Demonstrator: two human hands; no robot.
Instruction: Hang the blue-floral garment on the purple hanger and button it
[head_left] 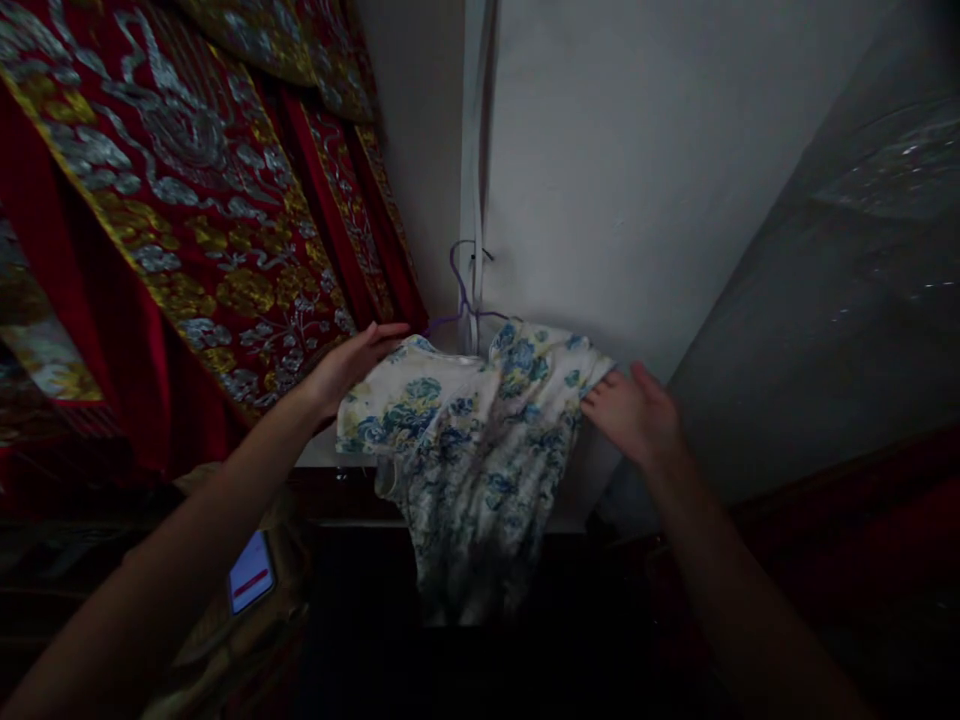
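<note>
Item: short-sleeved white cloth garment with blue, green and yellow flowers (487, 430), creased, draped at the thin purple hanger (463, 285), against the wall. The hanger's hook is seen directly above the garment, beside a pale vertical strap (474, 120); by what it is borne cannot be told.

Left hand (349, 370): laid at the garment's left shoulder, fingers straight; whether cloth is pinched cannot be told, the thumb being hidden.

Right hand (637, 415): placed at the garment's right sleeve edge, fingers bent; a firm grip cannot be confirmed.

Risks, as judged: the left shoulder may be slipped off, since the hanger's arm there is left partly uncovered by the neckline; the hook may be dislodged by a hard or uneven pull on the sleeve; the thin cloth may be stretched by the same cause.

Surroundings: red drapery embroidered in gold and silver (247, 290), hung to the garment's upper left, which may be brushed by the left arm; lit-screened phone (251, 573), lower left of the garment; pale plain wall (600, 200), behind it.
</note>
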